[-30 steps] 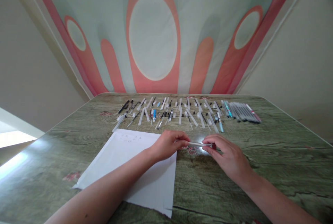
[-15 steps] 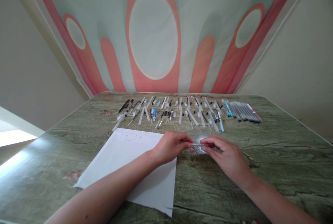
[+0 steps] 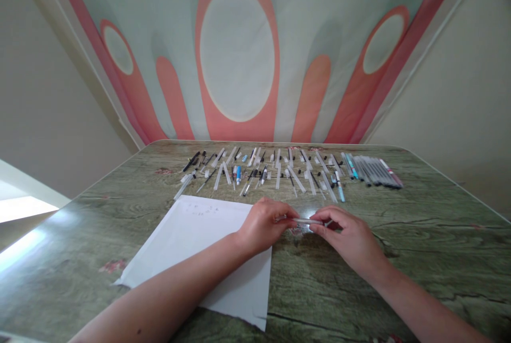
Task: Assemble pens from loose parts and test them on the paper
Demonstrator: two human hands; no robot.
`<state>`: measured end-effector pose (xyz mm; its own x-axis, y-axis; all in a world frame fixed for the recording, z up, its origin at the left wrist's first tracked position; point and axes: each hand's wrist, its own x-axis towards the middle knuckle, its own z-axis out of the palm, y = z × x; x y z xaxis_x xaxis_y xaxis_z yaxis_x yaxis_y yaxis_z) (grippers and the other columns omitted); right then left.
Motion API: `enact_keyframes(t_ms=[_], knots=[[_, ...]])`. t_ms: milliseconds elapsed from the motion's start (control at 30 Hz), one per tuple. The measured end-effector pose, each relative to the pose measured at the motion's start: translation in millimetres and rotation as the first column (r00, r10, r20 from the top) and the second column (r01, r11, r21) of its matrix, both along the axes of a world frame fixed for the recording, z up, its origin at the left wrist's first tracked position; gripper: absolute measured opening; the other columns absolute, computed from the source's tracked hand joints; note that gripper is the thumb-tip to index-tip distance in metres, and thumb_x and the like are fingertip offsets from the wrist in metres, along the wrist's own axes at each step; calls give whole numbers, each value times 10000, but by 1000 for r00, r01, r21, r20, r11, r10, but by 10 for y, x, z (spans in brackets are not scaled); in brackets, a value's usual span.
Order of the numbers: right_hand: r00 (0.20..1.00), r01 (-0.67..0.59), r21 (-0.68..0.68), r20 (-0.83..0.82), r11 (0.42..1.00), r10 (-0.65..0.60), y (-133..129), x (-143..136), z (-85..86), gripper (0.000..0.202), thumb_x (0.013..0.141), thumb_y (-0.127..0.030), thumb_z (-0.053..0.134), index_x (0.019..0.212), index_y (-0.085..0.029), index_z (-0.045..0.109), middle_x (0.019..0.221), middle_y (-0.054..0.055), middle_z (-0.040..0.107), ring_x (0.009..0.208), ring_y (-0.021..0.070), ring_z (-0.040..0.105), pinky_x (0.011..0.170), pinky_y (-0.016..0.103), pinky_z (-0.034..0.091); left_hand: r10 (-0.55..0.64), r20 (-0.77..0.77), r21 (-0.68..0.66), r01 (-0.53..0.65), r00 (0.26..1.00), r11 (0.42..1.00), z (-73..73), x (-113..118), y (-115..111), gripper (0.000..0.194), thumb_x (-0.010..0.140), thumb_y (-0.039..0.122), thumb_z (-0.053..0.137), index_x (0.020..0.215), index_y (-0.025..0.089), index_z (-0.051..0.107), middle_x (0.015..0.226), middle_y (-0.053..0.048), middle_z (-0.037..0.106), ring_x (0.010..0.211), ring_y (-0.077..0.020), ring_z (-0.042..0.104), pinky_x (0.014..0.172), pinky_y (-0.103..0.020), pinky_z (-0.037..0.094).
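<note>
Clear plastic marks the pen (image 3: pixel 308 221) held level at the centre of the frame, just above the green wood-grain table (image 3: pixel 419 236): the left hand (image 3: pixel 265 224) pinches one end, the right hand (image 3: pixel 349 236) pinches the other, both closed on it. As a judgement, assembly is well under way but far from finished. A row of finished pens (image 3: pixel 373 172) lies side by side at the upper right, while a long spread of loose pen parts (image 3: pixel 259 170) across the upper middle waits. White paper (image 3: pixel 203 247) with faint scribbles lies under the left wrist. Fingers hide both pen ends, so I cannot tell which piece is being fitted; the far parts are too small to sort.
</note>
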<state>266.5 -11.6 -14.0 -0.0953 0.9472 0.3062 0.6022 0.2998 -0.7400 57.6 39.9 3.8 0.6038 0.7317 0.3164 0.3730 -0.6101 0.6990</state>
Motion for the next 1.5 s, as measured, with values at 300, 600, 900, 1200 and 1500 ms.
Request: enact_keyframes(t_ms=[300, 600, 900, 1200, 1500], knots=[[998, 67, 210, 6, 975, -70, 24, 81, -5, 118, 813, -305, 641, 888, -222, 678, 932, 38, 621, 781, 163, 613, 683, 275, 491, 11, 29, -442, 3, 1000, 897, -8, -130, 219, 274, 823, 413, 568, 821, 162, 679, 671, -26, 660, 633, -147, 601, 639, -249, 436], [998, 31, 197, 44, 980, -40, 3, 79, 23, 170, 849, -304, 592, 970, -226, 682, 884, 32, 655, 780, 166, 618, 695, 271, 475, 255, 323, -730, 68, 911, 680, -65, -125, 278, 307, 589, 292, 812, 799, 125, 662, 691, -35, 667, 636, -124, 597, 662, -248, 438], [984, 67, -230, -149, 971, -103, -17, -88, -35, 239, 796, -427, 613, 858, -199, 653, 725, 3, 661, 611, 136, 572, 558, 237, 444, 493, 522, -848, 361, 696, 388, -130, -59, 249, 249, 662, 194, 781, 879, 149, 668, 836, -24, 640, 767, -122, 615, 732, -269, 478], [920, -271, -496, -385, 825, 72, -70, -179, -48, 303, 812, -469, 576, 777, -168, 567, 611, -36, 552, 463, 69, 405, 430, 192, 314, 358, 677, -731, 536, 643, 422, -129, 36, 128, 297, 795, 252, 666, 1072, 175, 591, 1020, -84, 636, 954, -203, 625, 797, -323, 487], [909, -309, -503, -405, 807, 96, -85, -225, -61, 293, 764, -452, 639, 734, -179, 537, 576, -56, 533, 432, 61, 404, 395, 182, 264, 408, 616, -785, 476, 674, 397, -232, 99, 88, 240, 703, 240, 754, 889, 133, 646, 747, -21, 629, 705, -129, 627, 773, -309, 485]])
